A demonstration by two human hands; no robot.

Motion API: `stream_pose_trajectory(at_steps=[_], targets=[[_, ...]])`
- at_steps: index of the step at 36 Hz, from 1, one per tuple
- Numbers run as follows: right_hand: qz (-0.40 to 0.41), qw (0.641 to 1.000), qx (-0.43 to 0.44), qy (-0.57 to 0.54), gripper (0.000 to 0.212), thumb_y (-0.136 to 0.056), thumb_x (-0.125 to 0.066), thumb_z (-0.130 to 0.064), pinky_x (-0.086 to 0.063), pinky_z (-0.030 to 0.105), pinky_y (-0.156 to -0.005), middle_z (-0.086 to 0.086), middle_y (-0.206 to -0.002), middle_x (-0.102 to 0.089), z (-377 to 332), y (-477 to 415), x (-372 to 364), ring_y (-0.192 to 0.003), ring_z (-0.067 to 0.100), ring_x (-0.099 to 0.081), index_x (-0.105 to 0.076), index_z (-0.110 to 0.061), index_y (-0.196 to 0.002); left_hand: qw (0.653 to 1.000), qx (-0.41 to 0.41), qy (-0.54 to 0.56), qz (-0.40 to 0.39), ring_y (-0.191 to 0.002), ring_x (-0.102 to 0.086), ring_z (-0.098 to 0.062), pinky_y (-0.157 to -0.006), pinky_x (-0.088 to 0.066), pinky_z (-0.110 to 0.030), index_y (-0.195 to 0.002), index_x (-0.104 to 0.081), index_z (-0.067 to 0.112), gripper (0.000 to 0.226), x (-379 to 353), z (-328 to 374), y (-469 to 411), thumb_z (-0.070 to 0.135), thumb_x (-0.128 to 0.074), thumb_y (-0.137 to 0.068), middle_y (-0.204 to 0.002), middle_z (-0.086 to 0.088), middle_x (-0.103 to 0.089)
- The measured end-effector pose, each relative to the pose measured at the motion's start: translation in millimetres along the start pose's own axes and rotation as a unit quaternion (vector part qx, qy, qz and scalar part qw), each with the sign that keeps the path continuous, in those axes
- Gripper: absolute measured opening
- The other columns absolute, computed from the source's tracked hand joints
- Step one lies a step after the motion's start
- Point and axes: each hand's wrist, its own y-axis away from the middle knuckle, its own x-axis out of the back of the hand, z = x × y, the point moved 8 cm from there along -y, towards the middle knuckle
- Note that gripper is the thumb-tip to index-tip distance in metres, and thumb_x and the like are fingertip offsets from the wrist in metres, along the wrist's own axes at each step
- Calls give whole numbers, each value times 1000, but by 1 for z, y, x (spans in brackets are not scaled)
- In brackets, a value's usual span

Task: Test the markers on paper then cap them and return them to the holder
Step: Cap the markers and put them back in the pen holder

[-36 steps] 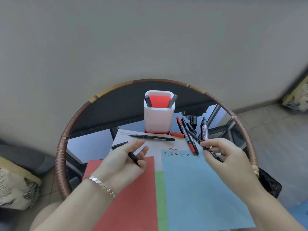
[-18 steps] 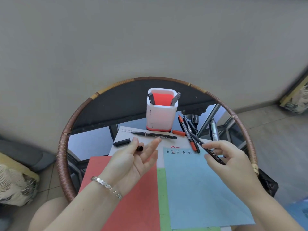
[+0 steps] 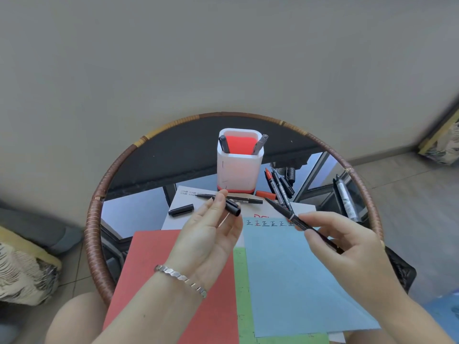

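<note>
Glass table (image 3: 95,219), cap (image 3: 233,208) in left hand (image 3: 208,240), near marker (image 3: 289,216)

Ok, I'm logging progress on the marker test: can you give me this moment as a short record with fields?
left hand: pinches a black cap at its fingertips
right hand: holds an uncapped marker, tip aimed leftward near the cap
cap and marker: apart, not yet joined
blue paper: row of test marks along its top edge
holder: upright, two markers inside
loose markers: lying right of the holder
second cap: lies left of the left hand
</note>
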Motion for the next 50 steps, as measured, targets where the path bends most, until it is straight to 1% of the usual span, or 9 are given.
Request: stream_pose_trajectory(at_steps=[5, 16, 20, 29, 37, 41, 45, 47, 50], targets=[[-10, 999, 32, 3, 37, -75, -67, -3, -37, 11, -44, -8, -69, -69, -7, 3, -1, -46, 4, -48, -69, -39, -84, 999, -15, -28, -4, -60, -67, -12, -56, -56, -23, -85, -62, 10, 23, -1, -1, 3, 16, -66, -63, -69, -3, -70], [-19, 995, 81, 52, 28, -67, -61, -10, -43, 16, -45, -23, -68, -65, -19, 3, -4, -53, 7, -53, -70, -35, -76, 997, -37, -65, 6, -60, -67, -11, -54, -55, -22, -81, -60, 12, 19, -3, -1, 6, 17, -66, -64, -67, -2, -71], [-33, 993, 91, 67, 28, -67, -62, -10, -39, 7, -48, -29, -68, -62, -23, 4, -6, -54, 2, -53, -68, -34, -79, 995, -45, -89, 4, -64, -68, -13, -57, -56, -24, -82, -60, 12, 22, -5, -1, 8, 17, -67, -62, -72, -3, -71], [-20, 991, 105, 80, 21, -65, -71, -22, -40, 7, -51, -25, -79, -67, -26, 2, -9, -57, 1, -57, -67, -40, -76, 975, -103, -193, -32, -65, -69, -17, -60, -56, -25, -71, -67, 10, 23, -15, -3, 17, 18, -72, -50, -70, -6, -71], [-16, 991, -1, -132, 13, -57, -71, -25, -43, 10, -47, -4, -53, -68, -25, -10, -11, -45, 4, -59, -76, -28, -68, 951, -183, -219, -122, -74, -69, -23, -66, -55, -26, -68, -71, 16, 13, -46, 18, 27, 19, -72, -55, -76, -10, -72], [-134, 939, -143, -281, 25, -56, -76, -28, -23, 7, -33, 4, -47, -58, -12, -15, -23, -29, 4, -30, -77, -15, -77, 926, -229, -229, -196, -77, -69, -23, -69, -55, -28, -73, -70, 17, 12, -65, 26, 37, 7, -73, -68, -76, -5, -72], [-255, 846, -226, -411, 38, -51, -85, -35, -23, 7, -28, -2, -50, -56, -8, -1, -45, -28, -2, -27, -74, -13, -81, 914, -224, -196, -276, -77, -68, -15, -71, -53, -24, -79, -72, 22, 17, -82, 21, 48, 13, -78, -65, -77, 3, -72], [-214, 866, -223, -393, 40, -55, -80, -34, -22, 8, -29, -2, -52, -58, -4, -4, -45, -29, 0, -26, -73, -8, -84, 936, -213, -179, -216, -74, -68, -14, -69, -54, -23, -78, -73, 21, 15, -74, 19, 39, 10, -76, -67, -75, 2, -72], [-113, 945, -154, -265, 29, -58, -71, -33, -25, 12, -33, 3, -53, -64, -1, -15, -30, -33, 6, -30, -76, -15, -80, 955, -207, -175, -124, -73, -69, -17, -66, -54, -22, -80, -72, 13, 14, -58, 15, 27, 15, -68, -66, -74, -3, -72]])
